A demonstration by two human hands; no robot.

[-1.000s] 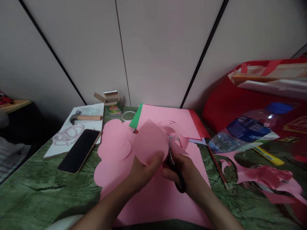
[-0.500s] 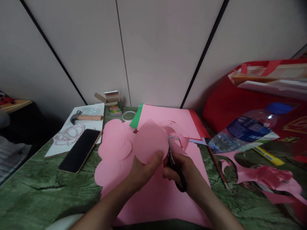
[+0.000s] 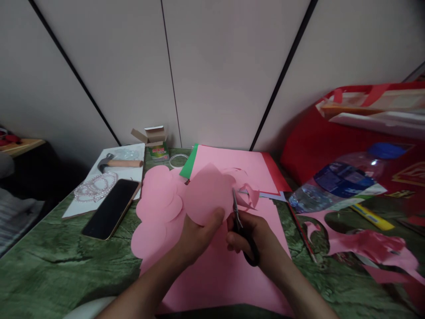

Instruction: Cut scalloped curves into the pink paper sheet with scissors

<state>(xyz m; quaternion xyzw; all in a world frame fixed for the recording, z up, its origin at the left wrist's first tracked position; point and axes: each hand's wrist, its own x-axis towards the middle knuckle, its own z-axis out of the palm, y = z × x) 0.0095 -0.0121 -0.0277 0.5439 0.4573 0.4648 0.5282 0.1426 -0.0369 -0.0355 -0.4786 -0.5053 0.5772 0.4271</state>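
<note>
My left hand pinches a rounded piece of pink paper by its lower edge, thumb on top. The piece comes to a point at its upper edge. In my right hand are scissors with black handles, their blades pointing up along the right edge of the piece. A curled offcut hangs just beyond the blades. Below both hands lies a large pink sheet. Overlapping pink paper circles rest along its left side.
Left are a phone, beads and a hammer; a small opened box stands behind. Coloured sheets lie at the back. Right are a pencil, a water bottle, paper scraps and a red bag.
The curled offcut at the right of the paper piece has shifted and twisted. The scissors have moved slightly, and the piece in my left hand has turned a little.
</note>
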